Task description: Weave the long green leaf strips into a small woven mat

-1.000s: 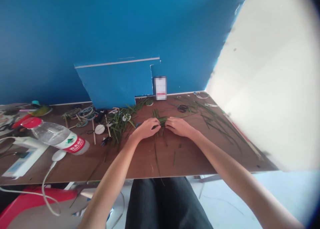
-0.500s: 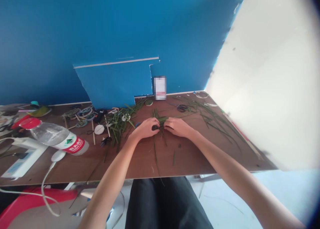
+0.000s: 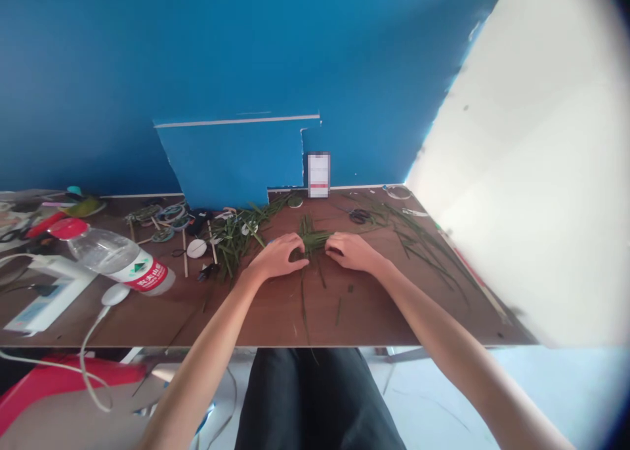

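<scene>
On the brown table, crossed green leaf strips (image 3: pixel 314 241) form a small woven piece between my hands. My left hand (image 3: pixel 278 256) is at its left edge, thumb spread away from the bent fingers, with nothing visible gripped. At the other side my right hand (image 3: pixel 355 250) has its fingers curled together around the right ends of the strips. One long thin strip (image 3: pixel 304 299) trails from the piece toward the table's front edge. The fingertips partly hide the sides of the weave.
A heap of cut leaf strips (image 3: pixel 235 246) lies left of my hands, and long leaves (image 3: pixel 430 240) lie right. Scissors (image 3: pixel 360 216) rest behind. A plastic bottle (image 3: pixel 115 256) lies near a power strip (image 3: pixel 52 292). A phone-like blurred rectangle (image 3: pixel 319 174) leans on the wall.
My left thumb has opened away from the fingers, and the left hand has shifted slightly left off the weave. The right hand stays at the strips' right side. The view has shifted slightly.
</scene>
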Demonstrator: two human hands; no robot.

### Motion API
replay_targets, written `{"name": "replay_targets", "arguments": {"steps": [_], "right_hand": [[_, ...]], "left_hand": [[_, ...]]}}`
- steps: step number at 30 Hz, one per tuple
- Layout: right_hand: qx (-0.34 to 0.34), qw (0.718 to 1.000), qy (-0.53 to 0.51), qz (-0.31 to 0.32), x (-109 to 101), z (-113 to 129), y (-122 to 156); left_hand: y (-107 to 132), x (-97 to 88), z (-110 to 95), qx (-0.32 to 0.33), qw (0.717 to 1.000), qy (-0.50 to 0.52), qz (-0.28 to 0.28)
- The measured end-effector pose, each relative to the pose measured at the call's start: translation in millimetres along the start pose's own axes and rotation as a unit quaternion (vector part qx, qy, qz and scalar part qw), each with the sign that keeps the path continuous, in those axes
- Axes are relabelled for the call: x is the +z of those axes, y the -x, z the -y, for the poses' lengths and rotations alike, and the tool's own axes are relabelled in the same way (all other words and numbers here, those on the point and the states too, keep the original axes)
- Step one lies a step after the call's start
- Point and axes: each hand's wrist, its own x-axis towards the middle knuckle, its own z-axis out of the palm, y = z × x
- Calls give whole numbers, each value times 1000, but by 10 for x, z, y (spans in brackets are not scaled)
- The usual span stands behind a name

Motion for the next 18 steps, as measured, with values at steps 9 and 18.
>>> {"name": "replay_targets", "arguments": {"steps": [9,18], "right_hand": [[-17,1000,-4,-5,42,-23,-11],[-24,1000,21,-2,18,4,-30]], "left_hand": [[44,105,-70,-16,999,-28,-14],[23,123,-5,-8,1000,-15,-12]]}}
